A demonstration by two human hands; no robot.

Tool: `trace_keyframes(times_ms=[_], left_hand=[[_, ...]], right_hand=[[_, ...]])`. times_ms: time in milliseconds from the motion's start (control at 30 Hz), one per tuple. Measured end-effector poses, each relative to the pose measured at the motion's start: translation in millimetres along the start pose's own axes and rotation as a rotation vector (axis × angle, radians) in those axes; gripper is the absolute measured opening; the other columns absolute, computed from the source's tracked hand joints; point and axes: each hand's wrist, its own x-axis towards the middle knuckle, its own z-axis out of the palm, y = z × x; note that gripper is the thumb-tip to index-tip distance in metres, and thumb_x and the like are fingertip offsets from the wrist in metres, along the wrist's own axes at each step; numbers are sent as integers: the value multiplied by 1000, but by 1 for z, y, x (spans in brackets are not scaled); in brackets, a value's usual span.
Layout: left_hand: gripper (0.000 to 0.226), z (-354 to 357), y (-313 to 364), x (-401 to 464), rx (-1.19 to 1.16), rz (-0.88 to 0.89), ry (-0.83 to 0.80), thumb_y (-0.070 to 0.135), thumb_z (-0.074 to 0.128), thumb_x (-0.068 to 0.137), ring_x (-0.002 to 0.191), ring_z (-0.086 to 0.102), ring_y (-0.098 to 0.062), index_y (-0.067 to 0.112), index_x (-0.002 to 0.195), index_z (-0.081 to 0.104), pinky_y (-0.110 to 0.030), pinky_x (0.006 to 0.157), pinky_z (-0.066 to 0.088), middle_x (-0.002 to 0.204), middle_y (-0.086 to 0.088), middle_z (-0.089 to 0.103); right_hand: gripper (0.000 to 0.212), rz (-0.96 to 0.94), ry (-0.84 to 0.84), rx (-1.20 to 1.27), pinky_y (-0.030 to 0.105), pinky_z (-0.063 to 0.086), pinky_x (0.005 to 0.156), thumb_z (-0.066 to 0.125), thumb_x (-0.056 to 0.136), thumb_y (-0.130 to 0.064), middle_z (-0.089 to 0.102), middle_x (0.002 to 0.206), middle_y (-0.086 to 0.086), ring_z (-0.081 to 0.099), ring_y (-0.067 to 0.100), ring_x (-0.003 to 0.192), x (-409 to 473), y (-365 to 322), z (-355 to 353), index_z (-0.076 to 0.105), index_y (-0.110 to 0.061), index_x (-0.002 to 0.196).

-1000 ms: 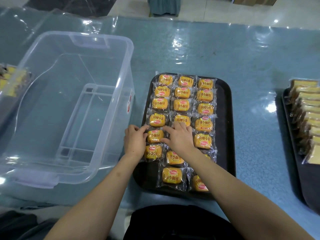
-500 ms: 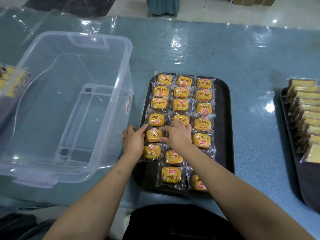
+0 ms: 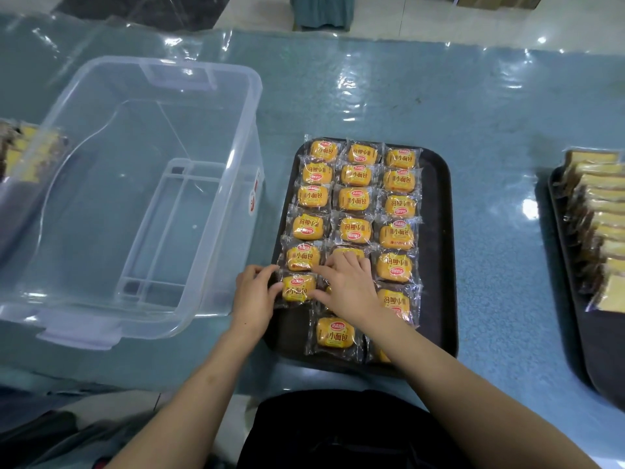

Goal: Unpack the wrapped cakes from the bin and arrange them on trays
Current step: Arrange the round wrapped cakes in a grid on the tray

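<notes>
A black tray (image 3: 436, 231) in front of me carries several yellow wrapped cakes in three columns. The clear plastic bin (image 3: 142, 198) to its left has nothing inside. My left hand (image 3: 255, 296) touches the left edge of a wrapped cake (image 3: 299, 287) low in the left column, fingertips on its wrapper. My right hand (image 3: 348, 286) lies over the middle column, fingers spread flat on the cakes, thumb at that same cake's right edge. A cake (image 3: 334, 332) sits alone below my hands.
A second dark tray (image 3: 575, 333) with paler wrapped cakes stands at the right edge. More wrapped cakes (image 3: 23, 154) show behind the bin on the far left. The table has a glossy blue cover.
Both hands have slid down one row towards me, from the cake above to the one below in the left column. The tray and bin stay where they were.
</notes>
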Motion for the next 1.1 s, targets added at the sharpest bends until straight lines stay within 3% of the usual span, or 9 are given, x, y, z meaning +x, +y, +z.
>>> trace_keyframes(times_ms=[167, 333, 633, 900, 1033, 1100], left_hand=[[56, 6, -10, -10, 37, 40, -47, 30, 66, 100, 133, 42, -28, 27, 153, 49, -39, 111, 42, 141, -9, 45], [68, 7, -14, -11, 200, 35, -162, 35, 67, 99, 147, 24, -31, 38, 159, 36, -46, 119, 37, 158, -10, 28], [65, 12, -16, -13, 175, -3, -88, 25, 62, 103, 146, 27, -30, 40, 159, 33, -45, 117, 37, 160, -11, 27], [69, 8, -19, -9, 169, 3, -151, 25, 61, 104, 149, 21, -32, 42, 162, 27, -46, 121, 30, 163, -14, 20], [63, 4, -16, -11, 107, 9, -106, 25, 59, 105, 148, 22, -29, 37, 161, 33, -42, 120, 31, 162, -12, 23], [53, 5, -15, -10, 17, -17, -38, 28, 55, 106, 138, 30, -12, 30, 158, 41, -23, 112, 34, 159, -9, 30]], right_hand=[[65, 2, -37, -44, 45, 36, 99, 69, 82, -72, 55, 117, -5, 47, 21, 114, -6, -4, 2, 66, -35, 135], [69, 8, -36, -67, 46, 38, 97, 70, 82, -71, 54, 118, -4, 46, 22, 114, -14, -6, 6, 63, -33, 139], [66, 43, -28, -127, 46, 37, 97, 64, 86, -73, 55, 121, -1, 46, 23, 116, -15, -18, 9, 63, -32, 138], [65, 62, -49, -134, 47, 35, 99, 65, 87, -70, 52, 128, 1, 43, 25, 122, -19, -14, 3, 60, -36, 143], [59, 79, -50, -123, 48, 34, 99, 61, 90, -69, 53, 128, 1, 43, 25, 122, -19, -17, 1, 62, -37, 140], [52, 84, -12, -111, 47, 36, 95, 61, 91, -68, 55, 122, -1, 46, 24, 116, -18, -18, 0, 68, -39, 133]])
